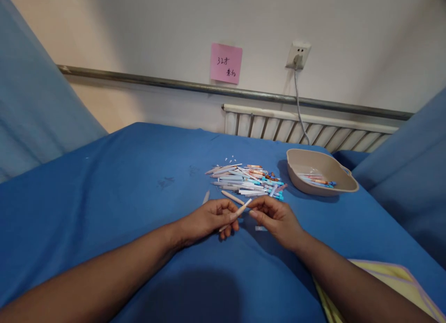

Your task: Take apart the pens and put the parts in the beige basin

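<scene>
My left hand (218,216) is closed around a slim pale-beige pen (241,209), thumb lying along the barrel. The pen slants up to the right, and its white end comes up beside the fingertips of my right hand (277,219). Those fingers are curled with thumb and index finger close together; whatever is between them, I cannot make out. Just beyond my hands lies another beige pen (232,197). A pale pen part (206,196) rests left of it, and a small clear piece (260,228) lies below my right hand. Behind them spreads a pile of pens and pen parts (244,179).
A beige plastic basin (322,189) holding several pens stands at the right. Tiny white bits (230,159) lie behind the pile. A yellow cloth (393,286) is under my right forearm. Blue cloth (139,174) covers the surface; a radiator (272,125) and a plugged-in cord (298,95) are behind.
</scene>
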`<action>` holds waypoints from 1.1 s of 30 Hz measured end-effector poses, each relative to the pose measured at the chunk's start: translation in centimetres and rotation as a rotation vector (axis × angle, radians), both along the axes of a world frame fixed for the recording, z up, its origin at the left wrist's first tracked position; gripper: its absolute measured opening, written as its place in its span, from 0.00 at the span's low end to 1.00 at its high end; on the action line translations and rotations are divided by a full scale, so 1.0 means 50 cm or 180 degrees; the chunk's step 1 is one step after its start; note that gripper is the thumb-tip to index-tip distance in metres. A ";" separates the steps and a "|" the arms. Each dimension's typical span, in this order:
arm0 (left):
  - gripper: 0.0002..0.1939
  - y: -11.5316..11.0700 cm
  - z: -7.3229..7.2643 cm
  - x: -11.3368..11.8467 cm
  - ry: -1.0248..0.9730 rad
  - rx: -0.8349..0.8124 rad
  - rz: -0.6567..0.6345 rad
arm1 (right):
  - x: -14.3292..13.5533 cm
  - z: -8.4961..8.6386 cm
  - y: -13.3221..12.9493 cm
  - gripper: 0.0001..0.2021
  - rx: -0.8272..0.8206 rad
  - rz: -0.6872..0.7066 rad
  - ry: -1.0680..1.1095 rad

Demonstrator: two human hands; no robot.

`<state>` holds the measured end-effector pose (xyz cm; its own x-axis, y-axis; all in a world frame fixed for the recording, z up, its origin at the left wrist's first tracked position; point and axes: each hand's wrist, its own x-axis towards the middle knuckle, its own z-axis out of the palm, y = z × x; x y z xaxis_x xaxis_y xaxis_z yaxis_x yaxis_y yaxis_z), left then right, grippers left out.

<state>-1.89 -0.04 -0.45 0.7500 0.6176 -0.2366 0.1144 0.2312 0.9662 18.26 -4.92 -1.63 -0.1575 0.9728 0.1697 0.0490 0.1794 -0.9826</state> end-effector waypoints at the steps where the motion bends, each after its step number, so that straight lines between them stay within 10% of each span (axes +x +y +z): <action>1: 0.14 0.000 0.001 0.001 0.0045 0.0067 -0.0030 | -0.003 0.000 0.001 0.12 -0.0054 -0.0025 0.0111; 13: 0.15 -0.008 0.013 0.008 0.0527 0.0724 -0.0310 | -0.007 0.000 0.015 0.16 -0.0298 -0.0398 0.0471; 20: 0.12 0.032 0.032 -0.020 0.1469 0.2522 0.0646 | 0.046 0.001 0.049 0.18 0.0103 -0.1473 0.0530; 33: 0.12 0.045 -0.010 0.007 0.1842 0.3344 -0.0040 | 0.050 -0.019 0.061 0.18 0.0122 -0.1415 0.0482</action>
<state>-1.53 2.19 -0.95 0.7061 0.7042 0.0744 0.5907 -0.6437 0.4864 20.77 -1.89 -2.59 0.3023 0.9329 0.1957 -0.0141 0.2097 -0.9777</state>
